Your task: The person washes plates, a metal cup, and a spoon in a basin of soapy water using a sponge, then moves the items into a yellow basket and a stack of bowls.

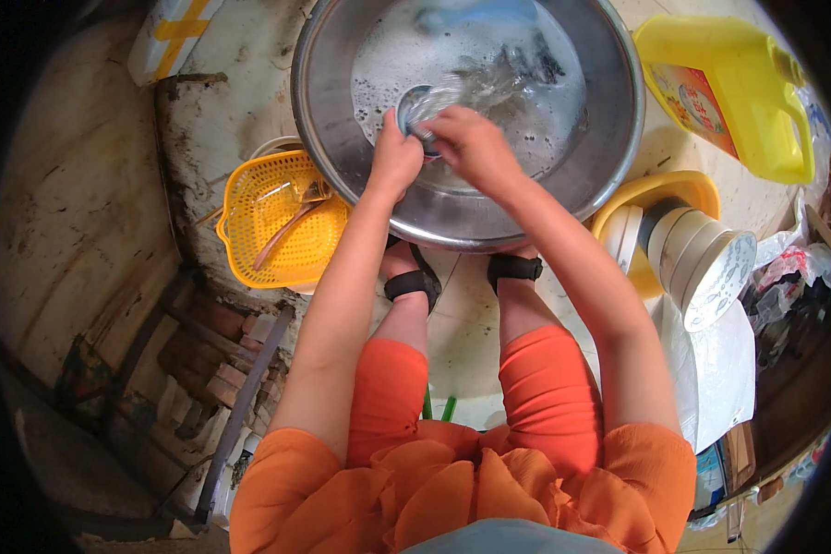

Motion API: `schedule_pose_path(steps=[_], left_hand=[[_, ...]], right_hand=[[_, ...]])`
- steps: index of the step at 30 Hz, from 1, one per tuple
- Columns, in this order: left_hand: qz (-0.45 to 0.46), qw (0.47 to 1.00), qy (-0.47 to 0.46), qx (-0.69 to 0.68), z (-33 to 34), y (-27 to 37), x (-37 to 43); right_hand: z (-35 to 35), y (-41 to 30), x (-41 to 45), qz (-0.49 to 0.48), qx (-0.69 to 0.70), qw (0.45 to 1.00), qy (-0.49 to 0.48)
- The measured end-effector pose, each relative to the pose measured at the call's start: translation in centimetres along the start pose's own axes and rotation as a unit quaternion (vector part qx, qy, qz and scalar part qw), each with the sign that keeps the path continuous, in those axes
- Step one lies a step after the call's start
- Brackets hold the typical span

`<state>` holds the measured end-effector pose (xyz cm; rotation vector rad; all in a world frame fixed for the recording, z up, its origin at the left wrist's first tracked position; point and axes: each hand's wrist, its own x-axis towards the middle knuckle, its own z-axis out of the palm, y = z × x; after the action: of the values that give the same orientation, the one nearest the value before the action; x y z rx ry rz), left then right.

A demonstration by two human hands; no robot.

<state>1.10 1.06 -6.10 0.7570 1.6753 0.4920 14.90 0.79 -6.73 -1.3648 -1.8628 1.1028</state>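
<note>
A wide metal basin [467, 232] holds sudsy water [388, 73]. Over its near part, my left hand [396, 156] grips the side of a small round bowl [406, 111], tilted at the water. My right hand [474, 149] is at the bowl's opening with its fingers bent inward. A blurred silvery streak lies by those fingertips; whether it is water or a scourer in the hand I cannot tell. Farther back in the water are a blue item [488, 15], partly under foam, and a dark, blurred patch.
Left of the basin stands a yellow plastic basket [239, 242] with a brown-handled utensil [284, 237] and a clear item inside. To the right are a yellow plastic jug [734, 76] and a yellow tub [703, 187] with stacked bowls [685, 249]. A metal frame [246, 408] stands at lower left.
</note>
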Motion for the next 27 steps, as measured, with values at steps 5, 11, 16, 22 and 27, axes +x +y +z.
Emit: schedule_pose_path(steps=[5,11,16,22,27], left_hand=[[-0.013,0.993,-0.090,-0.074,0.8,0.1,-1.2],[-0.067,0.982,-0.146,-0.102,1.3,1.5,-1.7],[-0.036,0.990,-0.117,-0.076,1.5,1.1,-1.5],[-0.058,0.987,-0.140,-0.046,1.0,0.5,-1.5],[-0.136,0.976,-0.099,-0.137,-0.5,-0.2,-0.9]], right_hand=[[0.4,1.5,0.9,-0.009,-0.100,0.995,-0.013],[1.3,0.8,2.1,0.078,0.029,0.995,0.048],[0.4,-0.8,2.4,0.232,-0.032,0.972,-0.016],[-0.2,4.3,2.4,0.163,-0.147,0.974,0.056],[-2.2,6.6,0.2,0.047,-0.340,0.936,0.079]])
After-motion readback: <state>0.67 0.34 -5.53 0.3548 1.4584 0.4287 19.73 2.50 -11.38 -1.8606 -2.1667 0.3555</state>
